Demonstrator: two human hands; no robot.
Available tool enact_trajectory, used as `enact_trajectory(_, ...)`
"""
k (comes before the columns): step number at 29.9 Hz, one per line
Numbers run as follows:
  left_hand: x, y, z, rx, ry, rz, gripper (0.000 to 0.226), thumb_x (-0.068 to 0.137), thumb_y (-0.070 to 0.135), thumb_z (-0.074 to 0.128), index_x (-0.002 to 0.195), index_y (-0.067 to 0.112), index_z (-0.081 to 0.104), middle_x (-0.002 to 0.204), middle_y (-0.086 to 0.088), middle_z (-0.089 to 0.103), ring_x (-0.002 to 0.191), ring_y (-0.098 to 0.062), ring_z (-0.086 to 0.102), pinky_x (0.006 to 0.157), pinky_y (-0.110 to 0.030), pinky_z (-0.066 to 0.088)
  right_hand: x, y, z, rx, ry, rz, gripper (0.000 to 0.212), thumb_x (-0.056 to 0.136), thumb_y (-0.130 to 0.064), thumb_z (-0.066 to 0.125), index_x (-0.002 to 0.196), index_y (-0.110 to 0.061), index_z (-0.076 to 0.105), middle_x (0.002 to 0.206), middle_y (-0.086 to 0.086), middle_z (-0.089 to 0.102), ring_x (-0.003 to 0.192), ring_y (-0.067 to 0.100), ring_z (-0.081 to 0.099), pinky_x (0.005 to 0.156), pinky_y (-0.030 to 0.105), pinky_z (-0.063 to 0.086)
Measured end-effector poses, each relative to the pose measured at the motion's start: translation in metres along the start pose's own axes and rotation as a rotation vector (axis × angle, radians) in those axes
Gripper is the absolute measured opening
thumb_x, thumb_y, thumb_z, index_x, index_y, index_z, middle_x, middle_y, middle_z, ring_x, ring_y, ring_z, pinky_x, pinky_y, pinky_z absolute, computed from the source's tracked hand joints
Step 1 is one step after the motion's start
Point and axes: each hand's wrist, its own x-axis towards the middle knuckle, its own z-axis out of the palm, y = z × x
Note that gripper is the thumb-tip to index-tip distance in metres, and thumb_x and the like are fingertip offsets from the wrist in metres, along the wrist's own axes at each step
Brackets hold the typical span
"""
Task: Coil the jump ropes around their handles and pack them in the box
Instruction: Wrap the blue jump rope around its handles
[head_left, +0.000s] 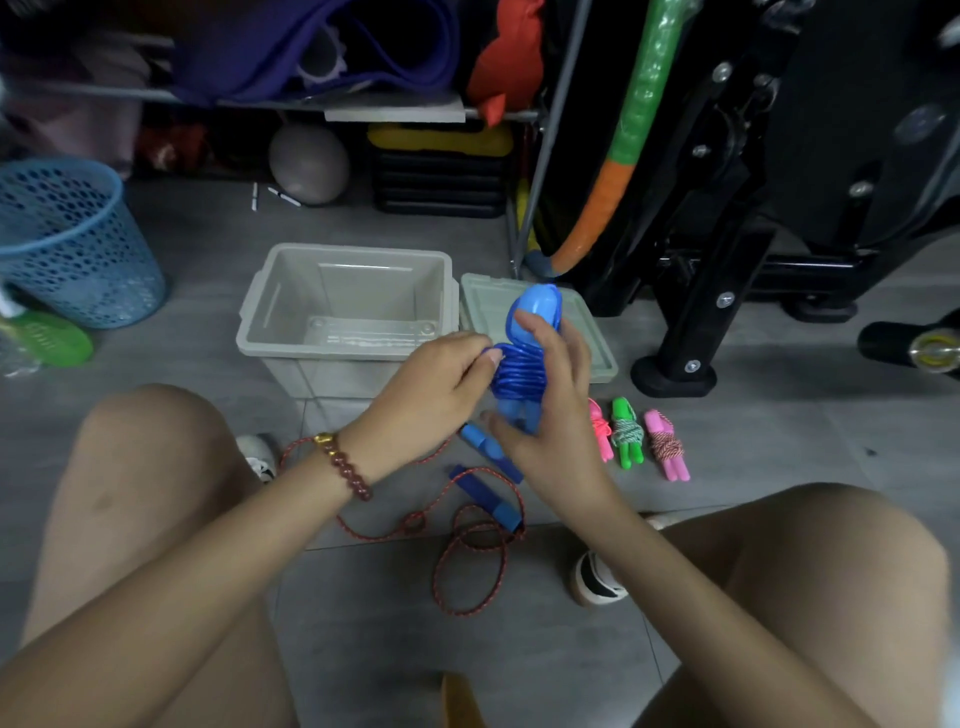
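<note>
My right hand (550, 415) grips the blue jump rope handles (537, 306), held upright in front of the box. Blue rope (519, 371) is coiled in tight turns around their middle. My left hand (441, 384) pinches the rope at the left side of the coil. The open grey box (343, 312) stands on the floor just behind my hands, nothing visible inside. Its lid (587, 332) lies to the right. A red braided rope (467, 561) with dark blue handles (488, 493) lies loose on the floor below my hands. Coiled pink (600, 428), green (626, 431) and pink (665, 444) ropes lie at the right.
A blue mesh basket (67, 239) stands at the left with a green object (47, 338) beside it. A black exercise machine frame (727, 260) and a green-orange hoop (618, 156) stand at the right. A grey ball (309, 161) and shelf clutter sit behind. My knees flank the floor space.
</note>
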Motion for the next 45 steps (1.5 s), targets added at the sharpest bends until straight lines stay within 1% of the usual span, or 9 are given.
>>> enact_trajectory(11, -0.006, 0.005, 0.005, 0.09, -0.044, 0.007, 0.036, 0.087, 0.031, 0.039, 0.058, 0.009, 0.042, 0.048, 0.0, 0.039, 0.047, -0.016, 0.039, 0.049, -0.035, 0.031, 0.004, 0.018, 0.001, -0.085, 0.008, -0.001, 0.079, 0.069, 0.013, 0.057, 0.132, -0.032, 0.041, 0.151, 0.001, 0.021, 0.107, -0.029, 0.031, 0.074, 0.006, 0.043)
enact_trajectory(15, -0.003, 0.01, 0.01, 0.198, -0.072, 0.091, 0.033, 0.088, 0.035, 0.038, 0.062, 0.015, 0.042, 0.053, 0.004, 0.037, 0.051, -0.011, 0.036, 0.051, -0.032, 0.026, 0.0, 0.042, -0.013, 0.024, -0.029, -0.004, 0.077, 0.069, -0.003, 0.061, 0.134, -0.027, 0.027, 0.135, 0.017, 0.033, 0.118, 0.007, 0.044, 0.091, 0.008, 0.036)
enact_trajectory(17, 0.007, 0.013, 0.02, 0.244, -0.112, 0.131, 0.035, 0.092, 0.035, 0.04, 0.062, 0.017, 0.04, 0.056, 0.005, 0.037, 0.054, -0.011, 0.037, 0.052, -0.032, 0.023, -0.002, 0.058, -0.023, 0.061, 0.033, 0.091, 0.076, 0.068, -0.012, 0.069, 0.126, -0.032, 0.025, 0.122, 0.015, 0.042, 0.1, 0.013, 0.056, 0.082, 0.011, 0.042)
enact_trajectory(21, 0.042, 0.007, 0.048, 0.131, -0.288, 0.111, 0.032, 0.092, 0.039, 0.049, 0.064, 0.026, 0.041, 0.068, 0.007, 0.045, 0.064, -0.009, 0.048, 0.059, -0.032, 0.037, -0.005, 0.089, -0.048, -0.001, 0.171, 0.185, 0.069, 0.065, 0.001, 0.079, 0.111, -0.036, 0.044, 0.114, -0.003, 0.044, 0.108, 0.005, 0.046, 0.09, 0.007, 0.037)
enact_trajectory(25, 0.078, -0.004, 0.085, 0.022, -0.513, 0.116, 0.016, 0.089, 0.04, 0.055, 0.101, 0.028, 0.051, 0.105, 0.014, 0.044, 0.089, -0.004, 0.057, 0.082, -0.036, 0.049, 0.008, 0.157, -0.069, -0.039, 0.235, 0.347, 0.066, 0.069, -0.003, 0.079, 0.125, -0.024, 0.049, 0.117, -0.001, 0.052, 0.108, 0.011, 0.047, 0.092, 0.01, 0.037)
enact_trajectory(28, 0.094, -0.027, 0.119, -0.068, -0.462, 0.016, 0.017, 0.091, 0.022, 0.056, 0.108, 0.021, 0.055, 0.112, 0.008, 0.05, 0.093, -0.006, 0.057, 0.084, -0.026, 0.046, 0.017, 0.237, -0.077, -0.013, 0.304, 0.589, 0.068, 0.07, 0.008, 0.073, 0.128, -0.009, 0.043, 0.111, 0.007, 0.055, 0.095, 0.018, 0.055, 0.081, 0.028, 0.047)
enact_trajectory(33, 0.087, -0.083, 0.163, -0.359, -0.343, -0.239, 0.02, 0.091, 0.004, 0.053, 0.089, 0.023, 0.059, 0.093, 0.005, 0.064, 0.08, 0.0, 0.059, 0.075, -0.008, 0.042, 0.021, 0.338, -0.079, -0.171, 0.37, 0.868, 0.036, 0.079, 0.01, 0.06, 0.114, 0.009, 0.051, 0.104, 0.019, 0.056, 0.087, 0.019, 0.047, 0.064, 0.015, 0.03)
enact_trajectory(38, 0.077, -0.141, 0.184, -0.344, -0.342, -0.33, 0.033, 0.091, -0.002, 0.048, 0.081, 0.028, 0.059, 0.077, 0.016, 0.065, 0.074, 0.004, 0.06, 0.071, -0.012, 0.045, 0.025, 0.403, -0.054, -0.177, 0.277, 0.859, 0.042, 0.078, 0.008, 0.061, 0.116, -0.002, 0.049, 0.118, 0.019, 0.053, 0.103, 0.03, 0.053, 0.079, 0.027, 0.04)
enact_trajectory(45, 0.066, -0.167, 0.173, -0.291, -0.305, -0.397, 0.035, 0.091, -0.005, 0.046, 0.078, 0.025, 0.059, 0.076, 0.012, 0.062, 0.059, 0.011, 0.053, 0.058, -0.005, 0.039, 0.016, 0.399, -0.034, -0.378, 0.308, 0.806, 0.067, 0.076, 0.006, 0.064, 0.138, -0.007, 0.041, 0.148, 0.019, 0.024, 0.135, 0.033, 0.029, 0.107, 0.035, 0.03)
